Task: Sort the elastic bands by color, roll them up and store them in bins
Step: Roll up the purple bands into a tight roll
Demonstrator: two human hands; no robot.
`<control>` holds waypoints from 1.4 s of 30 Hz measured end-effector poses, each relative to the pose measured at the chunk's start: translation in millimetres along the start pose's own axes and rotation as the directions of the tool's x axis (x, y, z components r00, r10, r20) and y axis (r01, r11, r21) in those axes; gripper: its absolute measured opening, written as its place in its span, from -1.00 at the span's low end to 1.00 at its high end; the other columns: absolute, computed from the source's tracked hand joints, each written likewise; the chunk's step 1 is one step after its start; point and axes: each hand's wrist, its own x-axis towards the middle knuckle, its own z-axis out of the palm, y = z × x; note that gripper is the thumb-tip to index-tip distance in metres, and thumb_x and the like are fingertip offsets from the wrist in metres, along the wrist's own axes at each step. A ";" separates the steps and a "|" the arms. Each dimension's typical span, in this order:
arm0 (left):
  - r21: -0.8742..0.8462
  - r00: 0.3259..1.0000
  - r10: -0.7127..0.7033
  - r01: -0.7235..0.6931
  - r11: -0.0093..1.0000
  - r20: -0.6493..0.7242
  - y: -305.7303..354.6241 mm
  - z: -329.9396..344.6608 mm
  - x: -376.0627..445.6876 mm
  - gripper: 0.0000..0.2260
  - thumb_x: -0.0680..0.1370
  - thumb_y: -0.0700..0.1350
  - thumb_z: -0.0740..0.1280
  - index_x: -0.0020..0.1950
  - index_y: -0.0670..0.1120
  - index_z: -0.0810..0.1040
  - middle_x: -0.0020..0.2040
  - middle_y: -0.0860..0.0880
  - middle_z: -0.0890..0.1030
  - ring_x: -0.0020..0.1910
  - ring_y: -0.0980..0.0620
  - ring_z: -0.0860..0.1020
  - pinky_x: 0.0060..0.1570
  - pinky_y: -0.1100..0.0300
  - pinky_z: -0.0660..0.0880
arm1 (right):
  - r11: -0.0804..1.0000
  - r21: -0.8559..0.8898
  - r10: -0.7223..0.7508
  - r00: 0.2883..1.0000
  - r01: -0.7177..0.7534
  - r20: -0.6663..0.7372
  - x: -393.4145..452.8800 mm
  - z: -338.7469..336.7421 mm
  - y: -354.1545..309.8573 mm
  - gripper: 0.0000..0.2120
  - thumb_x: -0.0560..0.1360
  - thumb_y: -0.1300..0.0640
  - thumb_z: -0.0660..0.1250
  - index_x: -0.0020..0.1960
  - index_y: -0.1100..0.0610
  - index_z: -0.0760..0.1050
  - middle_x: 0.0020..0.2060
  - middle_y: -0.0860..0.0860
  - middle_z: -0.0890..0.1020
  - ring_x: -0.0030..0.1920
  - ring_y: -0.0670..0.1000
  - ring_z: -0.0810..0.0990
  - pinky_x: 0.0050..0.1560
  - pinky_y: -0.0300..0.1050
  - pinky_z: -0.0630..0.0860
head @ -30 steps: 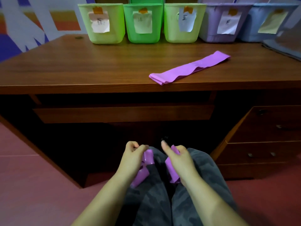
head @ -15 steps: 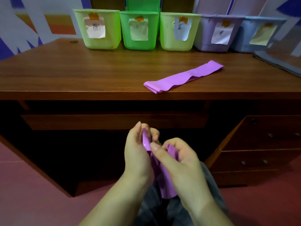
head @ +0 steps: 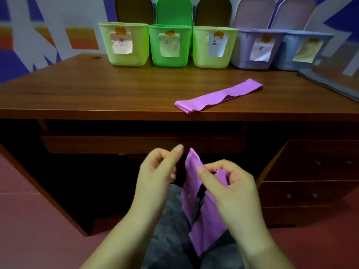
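1. Purple band [head: 196, 200], head view: it hangs over the lap between the two hands, long axis running up and down, upper end raised and lower end trailing across the knees.
2. Right hand [head: 231, 187], head view: thumb and fingers pinch the band's upper part, where a small curl of it shows; this hand is the nearer one and the only one gripping.
3. Left hand [head: 157, 171], head view: fingers loosely curled, grasping nothing, just left of the band's free top corner and apart from it.
4. Second purple band [head: 219, 96], head view: it lies flat near the front edge of the desk [head: 97, 90], long axis slanting toward the lilac bin [head: 258, 49], well ahead of both hands.
5. Change since the earlier frame: half a second ago both hands pinched the band's top together; now the left has let go and drawn aside.
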 end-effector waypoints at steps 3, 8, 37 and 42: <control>0.060 0.975 -0.097 0.087 0.994 0.198 7.2 4.7 -11.8 -0.71 0.34 0.00 0.51 -0.39 -0.10 0.46 -0.48 -0.04 0.45 -0.49 0.11 0.39 -0.39 0.34 0.38 | 0.997 -0.060 -0.042 0.999 0.043 0.022 -1.9 -0.8 1.2 -0.86 0.39 0.19 0.44 -0.32 0.04 0.58 -0.39 -0.02 0.64 -0.37 -0.15 0.56 -0.36 -0.36 0.44; -0.071 0.951 -0.269 0.282 0.957 0.153 11.9 5.0 -19.9 -0.80 0.52 -0.32 0.23 -0.31 -0.18 0.44 -0.49 -0.06 0.39 -0.56 0.13 0.39 -0.52 0.36 0.40 | 0.992 -0.122 -0.021 0.991 0.037 0.131 -7.5 -3.7 -0.7 -0.93 0.34 0.09 0.51 -0.22 0.02 0.63 -0.29 -0.09 0.68 -0.21 -0.14 0.63 -0.15 -0.27 0.53; -0.118 0.902 -0.377 0.406 0.906 0.212 18.9 7.8 -46.6 -0.97 0.47 -0.27 0.31 -0.12 -0.22 0.53 -0.35 -0.13 0.53 -0.40 0.02 0.52 -0.44 0.25 0.53 | 0.999 0.009 0.030 0.997 -0.031 0.072 -14.0 -11.2 9.4 -0.72 0.43 0.31 0.38 -0.22 -0.08 0.66 -0.19 -0.03 0.70 -0.14 -0.11 0.66 -0.15 -0.28 0.51; -0.121 0.919 -0.326 0.357 0.926 0.220 23.9 9.5 -47.0 -0.94 0.48 -0.29 0.29 -0.14 -0.24 0.55 -0.26 -0.21 0.47 -0.32 -0.03 0.44 -0.44 0.25 0.53 | 0.969 0.217 0.090 0.985 -0.121 0.149 -14.4 -9.2 3.1 -0.84 0.44 0.29 0.37 -0.11 0.08 0.67 -0.23 0.04 0.72 -0.21 -0.08 0.67 -0.23 -0.28 0.55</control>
